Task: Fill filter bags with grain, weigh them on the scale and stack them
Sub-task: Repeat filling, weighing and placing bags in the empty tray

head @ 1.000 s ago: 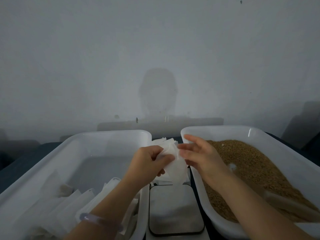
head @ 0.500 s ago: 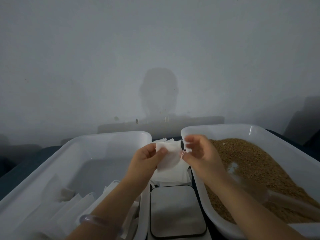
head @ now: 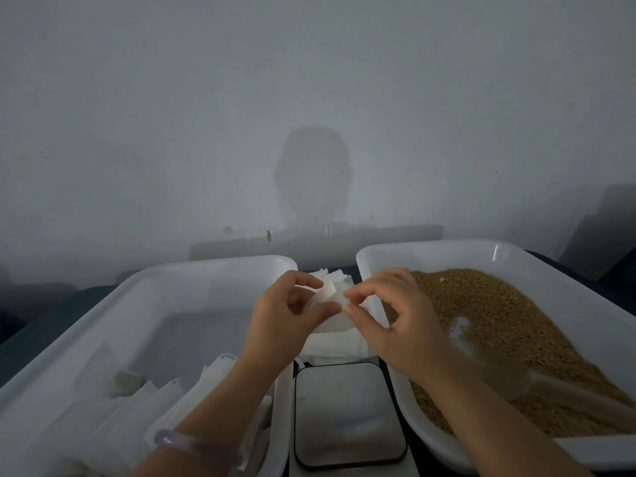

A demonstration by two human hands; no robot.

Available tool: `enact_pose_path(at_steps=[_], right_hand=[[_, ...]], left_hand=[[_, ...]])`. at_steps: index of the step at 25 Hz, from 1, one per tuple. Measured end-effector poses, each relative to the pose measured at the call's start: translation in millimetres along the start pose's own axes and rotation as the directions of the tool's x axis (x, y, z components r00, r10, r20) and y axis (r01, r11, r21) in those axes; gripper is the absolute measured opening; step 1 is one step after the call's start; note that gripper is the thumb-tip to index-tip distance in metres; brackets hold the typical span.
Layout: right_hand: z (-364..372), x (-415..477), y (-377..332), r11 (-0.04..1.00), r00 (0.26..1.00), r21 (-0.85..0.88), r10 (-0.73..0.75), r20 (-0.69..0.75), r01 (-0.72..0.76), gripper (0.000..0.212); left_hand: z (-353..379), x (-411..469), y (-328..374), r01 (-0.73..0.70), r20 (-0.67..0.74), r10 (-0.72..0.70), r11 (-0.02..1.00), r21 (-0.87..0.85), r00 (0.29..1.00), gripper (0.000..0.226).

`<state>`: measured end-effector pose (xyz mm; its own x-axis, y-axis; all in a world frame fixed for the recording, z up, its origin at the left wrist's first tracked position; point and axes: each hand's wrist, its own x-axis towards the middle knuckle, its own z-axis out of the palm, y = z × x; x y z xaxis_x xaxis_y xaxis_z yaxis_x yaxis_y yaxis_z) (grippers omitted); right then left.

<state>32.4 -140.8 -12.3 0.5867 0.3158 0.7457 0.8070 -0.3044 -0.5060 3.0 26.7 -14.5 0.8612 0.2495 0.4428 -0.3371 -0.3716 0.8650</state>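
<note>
Between the two trays I hold one white filter bag (head: 328, 297) above the stack of empty bags (head: 335, 344). My left hand (head: 285, 325) pinches its left side with thumb and fingers. My right hand (head: 395, 321) pinches its top right edge. The scale (head: 347, 414), with a bare shiny platform, lies below my hands. To the right, the white tray (head: 516, 251) holds brown grain (head: 499, 321), with a clear scoop (head: 481, 352) lying in it. The white tray on the left (head: 206, 270) holds several filled bags (head: 144, 418) near its front.
A plain grey wall stands close behind the trays. The trays and scale sit on a dark surface (head: 51, 318). A pale bracelet (head: 196, 442) is on my left wrist.
Both hands have stayed above the bag stack and shifted their grip on the bag; the right fingers have closed from spread to a pinch on its top edge.
</note>
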Motion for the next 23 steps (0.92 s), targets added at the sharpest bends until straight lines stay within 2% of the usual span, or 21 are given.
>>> enact_pose_path(at_steps=[2,6,9,12,14,17,19,21,23], right_hand=[[0.2,-1.2,1.2,1.000,1.000,-0.006,0.001,0.027,-0.001,0.012],[0.4,-3.7,3.4,0.973,0.952,0.069,0.200,0.230,-0.221,0.013],[3.1,-1.8,2.4,0.939,0.925,0.166,0.245,0.290,-0.301,0.002],[-0.5,0.8,-0.8,0.903,0.925,0.259,0.278,0.258,-0.343,0.010],[-4.5,2.7,-3.5,0.888,0.927,0.292,0.296,0.231,-0.356,0.017],[-6.0,3.9,-6.6,0.853,0.897,0.335,0.291,0.333,-0.401,0.025],[-4.3,2.6,-7.3,0.833,0.869,0.351,0.271,0.414,-0.427,0.028],[-5.4,2.5,-7.3,0.807,0.853,0.388,0.251,0.457,-0.445,0.028],[-6.6,2.0,-7.0,0.792,0.854,0.416,0.238,0.463,-0.446,0.029]], left_hand=[[-0.7,-0.6,0.6,-0.016,0.015,0.016,1.000,-0.001,1.000,0.028],[-0.5,-3.2,0.8,-0.049,0.125,0.045,0.998,0.031,0.991,0.028],[0.1,-1.6,2.2,-0.065,0.087,0.055,0.992,0.113,0.995,0.030],[-2.7,-1.5,4.3,-0.177,0.029,0.176,0.945,0.277,0.984,0.029],[-7.7,-1.8,6.0,-0.285,0.054,0.287,0.877,0.387,0.956,0.031],[-10.2,-2.1,2.9,-0.429,0.265,0.338,0.713,0.554,0.903,0.080],[-7.5,-1.4,1.9,-0.488,0.378,0.310,0.578,0.654,0.872,0.091],[-1.9,-1.7,-1.1,-0.504,0.402,0.303,0.529,0.683,0.864,0.083],[3.4,-4.3,-1.5,-0.453,0.349,0.290,0.600,0.659,0.891,0.054]])
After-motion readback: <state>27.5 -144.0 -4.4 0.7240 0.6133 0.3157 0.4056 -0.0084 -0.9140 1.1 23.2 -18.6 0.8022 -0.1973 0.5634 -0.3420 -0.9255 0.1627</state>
